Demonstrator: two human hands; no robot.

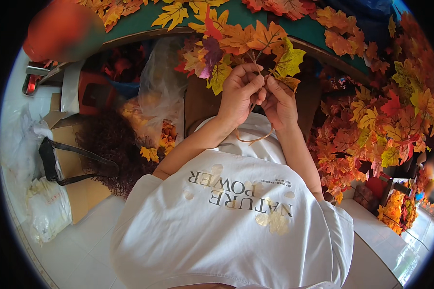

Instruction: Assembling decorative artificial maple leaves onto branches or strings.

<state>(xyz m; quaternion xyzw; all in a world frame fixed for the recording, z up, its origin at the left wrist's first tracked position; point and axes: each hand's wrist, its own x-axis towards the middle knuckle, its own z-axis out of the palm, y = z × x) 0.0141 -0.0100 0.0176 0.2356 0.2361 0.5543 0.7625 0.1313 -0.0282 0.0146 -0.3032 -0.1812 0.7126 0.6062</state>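
Observation:
My left hand [238, 94] and my right hand [278, 102] are raised close together in front of my chest. Both grip the stems of a bunch of artificial autumn leaves [246, 45] in orange, yellow, red and purple, which fans out above the fingers. A thin tan cord [253, 139] hangs in a loop below the hands, over my white shirt. The fingertips of both hands meet at the stems, where the cord runs up.
A green table [248, 18] with loose leaves lies ahead. A big heap of leaf garlands [381, 125] fills the right. A clear plastic bag [161, 91] with leaves, a cardboard box [77, 164] with a black strap and a white bag [48, 207] sit left.

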